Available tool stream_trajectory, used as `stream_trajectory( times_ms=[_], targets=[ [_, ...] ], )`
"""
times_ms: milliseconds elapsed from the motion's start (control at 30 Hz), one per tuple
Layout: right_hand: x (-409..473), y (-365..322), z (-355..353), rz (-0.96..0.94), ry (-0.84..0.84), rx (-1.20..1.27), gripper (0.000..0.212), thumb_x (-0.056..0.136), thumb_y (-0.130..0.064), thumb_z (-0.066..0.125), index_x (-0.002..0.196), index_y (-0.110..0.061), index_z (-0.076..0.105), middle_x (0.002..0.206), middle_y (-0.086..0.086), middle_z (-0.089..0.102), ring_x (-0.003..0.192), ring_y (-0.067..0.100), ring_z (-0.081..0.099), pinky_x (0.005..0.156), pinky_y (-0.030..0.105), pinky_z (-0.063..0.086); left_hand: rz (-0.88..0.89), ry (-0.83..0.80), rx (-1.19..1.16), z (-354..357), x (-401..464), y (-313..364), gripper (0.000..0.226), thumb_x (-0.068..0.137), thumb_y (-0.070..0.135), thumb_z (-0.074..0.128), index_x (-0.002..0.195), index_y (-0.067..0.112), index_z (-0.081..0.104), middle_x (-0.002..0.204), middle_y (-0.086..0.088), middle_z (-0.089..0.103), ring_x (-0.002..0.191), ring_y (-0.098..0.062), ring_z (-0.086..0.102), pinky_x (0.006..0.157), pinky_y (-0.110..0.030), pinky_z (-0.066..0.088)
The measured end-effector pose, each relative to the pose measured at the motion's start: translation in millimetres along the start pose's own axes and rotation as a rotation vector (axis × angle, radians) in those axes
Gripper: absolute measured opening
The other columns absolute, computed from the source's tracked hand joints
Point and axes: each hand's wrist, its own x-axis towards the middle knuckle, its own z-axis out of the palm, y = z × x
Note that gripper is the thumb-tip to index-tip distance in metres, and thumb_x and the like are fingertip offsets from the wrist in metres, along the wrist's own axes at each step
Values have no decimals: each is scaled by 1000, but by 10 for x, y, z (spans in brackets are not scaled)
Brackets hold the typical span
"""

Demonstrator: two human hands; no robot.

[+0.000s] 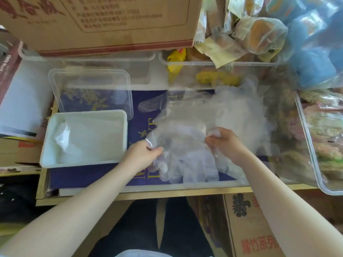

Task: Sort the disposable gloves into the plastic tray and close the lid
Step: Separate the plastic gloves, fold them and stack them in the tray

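Tray left of glove pile; lid behind tray (touching); cardboard box behind both.

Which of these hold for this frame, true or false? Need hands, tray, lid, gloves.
1. Both hands grip the same clear glove. True: the left hand pinches one edge, the right hand the other.
2. The white tray is closed. False: it lies open, with crumpled clear plastic inside.
3. The clear lid sits beyond the tray. True.
4. The tray is right of the glove pile. False: it is left of it.
5. The cardboard box stands at the near edge. False: it stands at the far side.
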Motion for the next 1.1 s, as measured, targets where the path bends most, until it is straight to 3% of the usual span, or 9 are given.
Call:
stream_trajectory(
  times_ms=[100, 167, 300, 433, 600, 700, 867, 967, 1100],
  targets=[
    [-58, -51, -112, -180, -136, 82, 9, 87, 0, 59, 79, -2, 57, 66, 13, 53, 60, 22, 48, 55, 18, 42, 300, 387, -4, -131, 14, 152, 53, 83, 34, 66, 125, 8, 49, 120, -9, 53, 113, -27, 50, 95, -33, 37],
    [-72, -127, -195, -267, -204, 71, 11, 88, 1, 57, 76, -1, 59, 64, 14, 53, 60, 24, 49, 56, 20, 44, 392, 370, -76, -233, 79, 364, 69, 82, 36, 68, 137, 6, 40, 136, -7, 44, 127, -22, 41, 103, -28, 29],
    [-58, -273, -328, -345, -291, 95, 16, 87, 0, 57, 73, -7, 61, 59, -2, 61, 58, 11, 58, 60, 27, 48, 184, -270, -525, -346, 302, 708, 60, 66, 55, 62, 109, 14, 62, 116, 0, 65, 98, -10, 61, 79, -23, 48],
    [-26, -303, -380, -311, -370, 73, 20, 83, 0, 60, 69, -12, 66, 61, -3, 66, 59, 7, 61, 60, 22, 49, 166, -621, -855, -316, 445, 659, 34, 77, 32, 67, 102, 10, 68, 103, -8, 71, 91, -20, 69, 80, -30, 55],
    [48, -270, -410, -202, -377, -35, 15, 85, -1, 62, 90, -15, 64, 82, -8, 68, 73, -2, 63, 70, 14, 47, 333, -251, -743, -263, 451, 685, 15, 88, 4, 57, 90, 14, 67, 75, 9, 73, 71, -3, 68, 70, -17, 54],
    [147, -272, -304, -154, -215, 88, 29, 83, -25, 67, 108, -12, 58, 97, -2, 62, 87, 8, 59, 78, 21, 45, 435, -93, -572, -259, 393, 682, 16, 88, 6, 61, 85, 20, 68, 70, 19, 70, 68, 4, 65, 68, -10, 50],
    [259, -435, 10, -197, 250, 203, 27, 81, -16, 72, 64, -16, 51, 60, -2, 53, 50, 4, 44, 49, 16, 35, 374, -4, -598, -263, 344, 668, 8, 88, 14, 62, 87, 19, 68, 88, 7, 71, 85, -8, 66, 88, -26, 48],
    [275, -486, 46, -197, 222, 233, 30, 82, -12, 71, 58, -16, 53, 56, -2, 55, 41, -1, 42, 44, 12, 34, 304, -19, -693, -331, 349, 626, 15, 94, 24, 54, 94, 17, 67, 98, -4, 71, 97, -19, 65, 95, -34, 48],
    [293, -478, 32, -219, 180, 172, 24, 89, -10, 62, 66, -18, 63, 64, 1, 60, 55, 7, 49, 56, 19, 41, 333, -89, -747, -435, 359, 549, 23, 98, 18, 45, 92, 18, 67, 86, 2, 73, 85, -13, 67, 89, -31, 49]
  ],
)
